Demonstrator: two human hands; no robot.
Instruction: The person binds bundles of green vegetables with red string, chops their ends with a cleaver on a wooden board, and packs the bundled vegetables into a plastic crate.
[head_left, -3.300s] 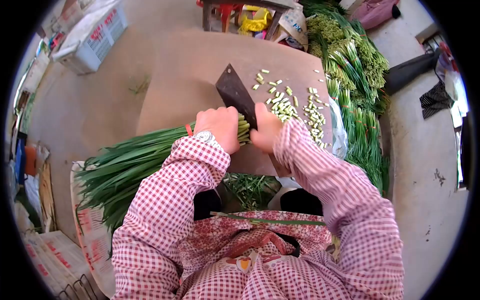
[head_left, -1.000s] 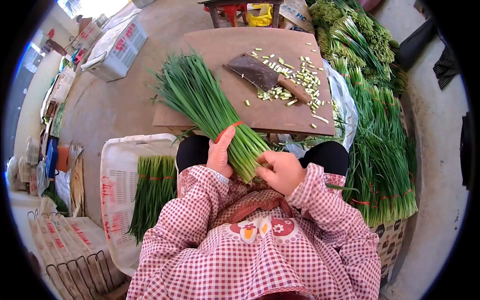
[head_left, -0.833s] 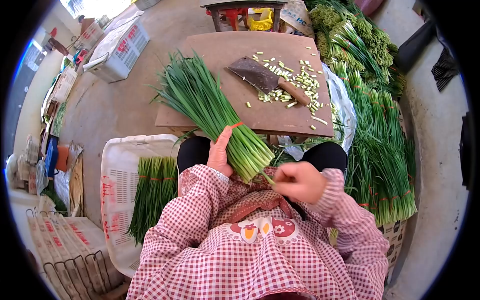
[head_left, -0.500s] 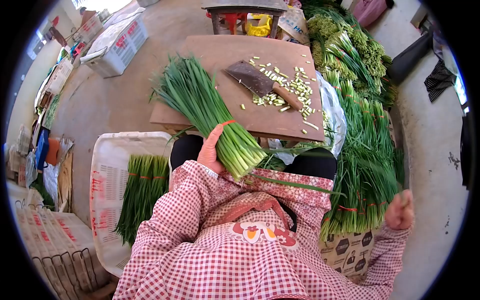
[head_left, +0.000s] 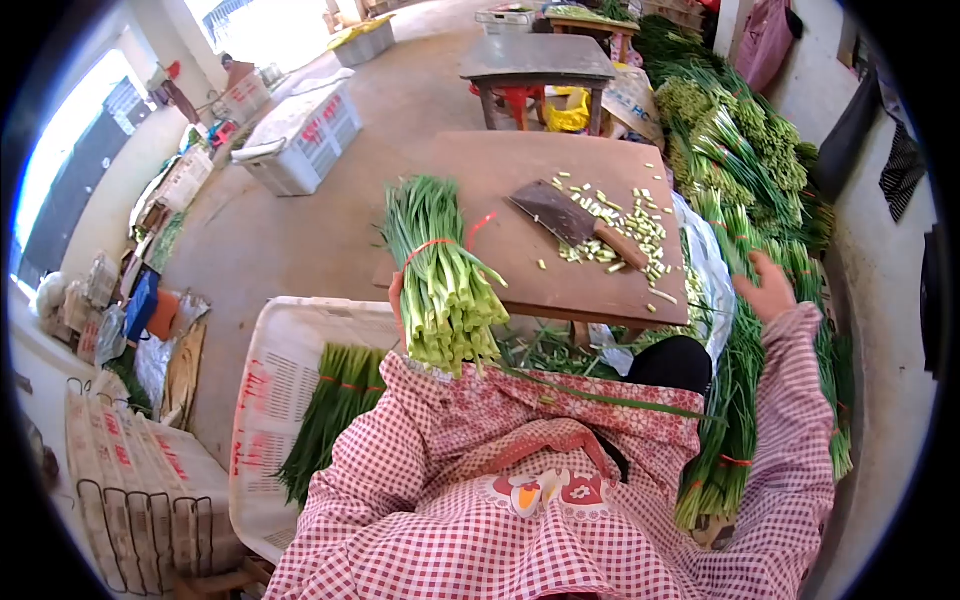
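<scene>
My left hand (head_left: pixel 397 298), mostly hidden behind the stalks, grips a thick bunch of garlic chives (head_left: pixel 450 300) above my lap. A red band circles the bunch, and its pale cut ends tilt toward me. My right hand (head_left: pixel 768 288) is raised over the heap of banded chives (head_left: pixel 740 400) on my right, with fingers apart and nothing visible in them. On the brown board (head_left: pixel 450 160) in front lies a cleaver (head_left: pixel 575 222) with a wooden handle, among chopped pale stalk pieces (head_left: pixel 650 240). A loose leaf (head_left: pixel 610 400) lies across my apron.
At my left stands a white crate (head_left: pixel 262 420) with banded chives (head_left: pixel 335 420) inside. Farther off are a lidded white bin (head_left: pixel 310 140) and a small dark table (head_left: pixel 540 60). More green bundles (head_left: pixel 735 140) are piled along the right wall.
The bunch in my left hand has turned more upright, its cut ends now facing me. My right hand has moved from low at the right up over the heap, and my view has tilted upward.
</scene>
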